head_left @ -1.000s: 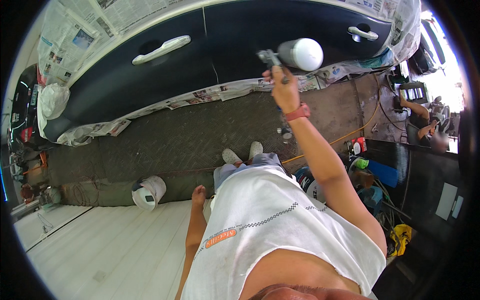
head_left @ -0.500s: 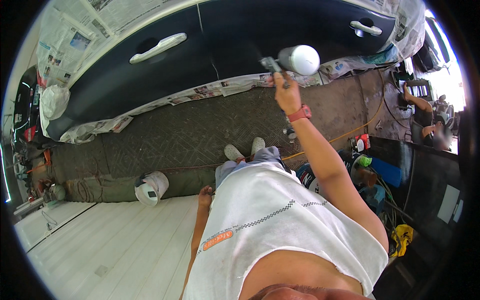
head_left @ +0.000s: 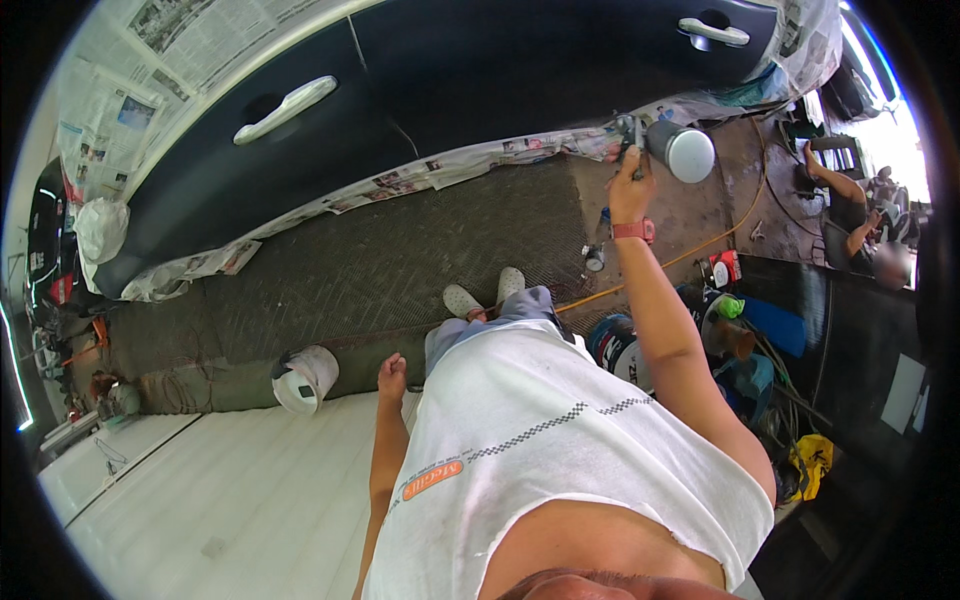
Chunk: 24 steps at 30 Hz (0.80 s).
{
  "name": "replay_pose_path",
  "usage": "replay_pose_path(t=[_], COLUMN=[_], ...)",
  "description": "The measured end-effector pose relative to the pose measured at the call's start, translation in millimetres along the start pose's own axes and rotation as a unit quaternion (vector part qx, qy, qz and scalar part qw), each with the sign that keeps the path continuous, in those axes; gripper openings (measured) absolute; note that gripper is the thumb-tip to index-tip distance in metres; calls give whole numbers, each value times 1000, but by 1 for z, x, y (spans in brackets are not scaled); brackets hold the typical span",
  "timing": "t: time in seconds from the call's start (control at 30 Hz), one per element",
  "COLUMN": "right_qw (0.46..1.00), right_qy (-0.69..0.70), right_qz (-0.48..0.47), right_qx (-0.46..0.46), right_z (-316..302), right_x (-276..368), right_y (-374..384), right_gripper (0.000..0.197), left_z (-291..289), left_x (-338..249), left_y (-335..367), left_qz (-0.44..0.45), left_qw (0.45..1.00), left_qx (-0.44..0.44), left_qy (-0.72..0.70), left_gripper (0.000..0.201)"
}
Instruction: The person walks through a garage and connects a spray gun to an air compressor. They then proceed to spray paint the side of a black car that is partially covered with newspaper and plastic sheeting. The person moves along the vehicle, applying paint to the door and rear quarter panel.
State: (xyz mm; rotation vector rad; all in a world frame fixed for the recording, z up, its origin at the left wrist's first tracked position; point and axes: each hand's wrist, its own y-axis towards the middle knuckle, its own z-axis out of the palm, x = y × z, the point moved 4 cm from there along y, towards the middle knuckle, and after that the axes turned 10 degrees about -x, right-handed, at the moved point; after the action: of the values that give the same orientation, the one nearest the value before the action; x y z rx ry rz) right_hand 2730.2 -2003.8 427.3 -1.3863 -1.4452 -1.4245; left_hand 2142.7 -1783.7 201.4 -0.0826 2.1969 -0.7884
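My right hand (head_left: 631, 188), stretched forward with a red watch on its wrist, is wrapped round a spray gun (head_left: 627, 132). The gun carries a cup with a white lid (head_left: 689, 155). It is close to the lower edge of a dark car door panel (head_left: 520, 75), towards its right part. Two pale door handles (head_left: 287, 110) stand out from the dark panels. Newspaper and clear plastic sheeting (head_left: 215, 45) mask the bodywork above and below. My left hand (head_left: 393, 373) hangs by my side, fingers curled in, with nothing visible in it.
A whitish bucket (head_left: 318, 372) stands left of my feet, beside a white ribbed panel (head_left: 230, 490). A yellow hose (head_left: 690, 258) crosses the floor at right. Paint cans (head_left: 615, 345) stand under my right arm. Another person (head_left: 855, 205) sits at far right.
My right hand has moved right along the car with the spray gun, and lower in the picture. My left hand has come slightly forward. The view has shifted a little.
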Motion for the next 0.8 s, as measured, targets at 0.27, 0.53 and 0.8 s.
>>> replay_pose_path(t=[0.27, 0.53, 0.8], right_qw=[979, 887, 915], right_qy=[48, 56, 79], right_qz=[-68, 85, 42], right_qx=[188, 450, 393], right_z=[100, 161, 199], right_x=[-22, 57, 51], right_y=[-94, -171, -214], right_gripper=[32, 45, 47], left_z=[19, 4, -37], left_x=[36, 106, 108], left_y=[-22, -50, -18], left_qz=[46, -81, -155], left_qw=[998, 995, 982], left_qx=[8, -20, -3], left_qy=[-33, -60, -110], left_gripper=[45, 36, 31])
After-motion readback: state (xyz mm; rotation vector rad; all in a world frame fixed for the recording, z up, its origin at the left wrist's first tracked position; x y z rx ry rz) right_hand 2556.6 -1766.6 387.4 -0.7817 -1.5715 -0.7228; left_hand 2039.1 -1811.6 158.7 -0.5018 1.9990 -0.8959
